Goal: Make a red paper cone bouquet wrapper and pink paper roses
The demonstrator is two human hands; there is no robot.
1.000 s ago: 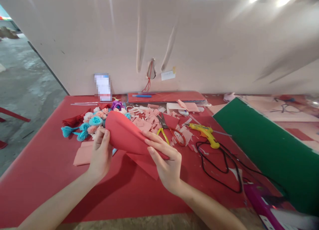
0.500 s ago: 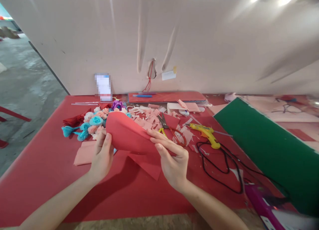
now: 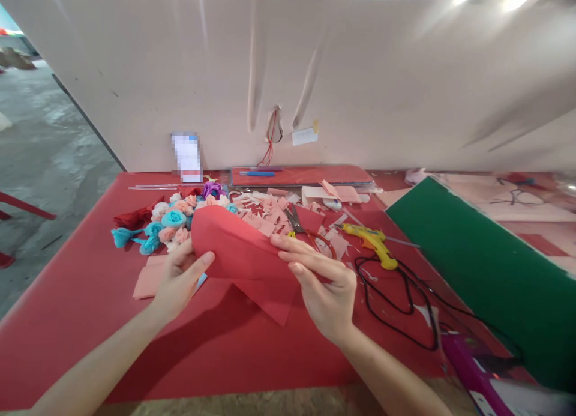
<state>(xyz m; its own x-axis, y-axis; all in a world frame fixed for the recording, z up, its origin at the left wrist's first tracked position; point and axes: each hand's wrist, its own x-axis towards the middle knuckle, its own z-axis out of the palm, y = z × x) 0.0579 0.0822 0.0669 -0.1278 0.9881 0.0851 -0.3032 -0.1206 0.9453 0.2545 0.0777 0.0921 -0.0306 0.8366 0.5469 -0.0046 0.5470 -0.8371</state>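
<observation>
A sheet of red paper (image 3: 234, 248) is held up above the table, bent over in a curve. My left hand (image 3: 182, 278) grips its left edge, thumb in front and fingers partly hidden behind. On the right side, my right hand (image 3: 321, 281) pinches the paper between thumb and fingers. Another piece of red paper (image 3: 270, 305) lies on the table under the held sheet. Just beyond my left hand is a cluster of crepe paper flowers (image 3: 173, 218) in blue, pink, white, red and purple. Folded pink paper (image 3: 148, 278) rests beside my left wrist.
Pink paper scraps (image 3: 265, 212) and scissors (image 3: 294, 219) lie behind the sheet. A yellow glue gun (image 3: 375, 245) with a looping black cord is to the right, near a green board (image 3: 486, 272). A phone (image 3: 188, 158) leans on the white panel (image 3: 180, 74). A purple device (image 3: 472, 368) sits front right.
My right hand has shifted slightly right and down along the paper. My left hand has moved a little left, its thumb now reaching farther over the sheet.
</observation>
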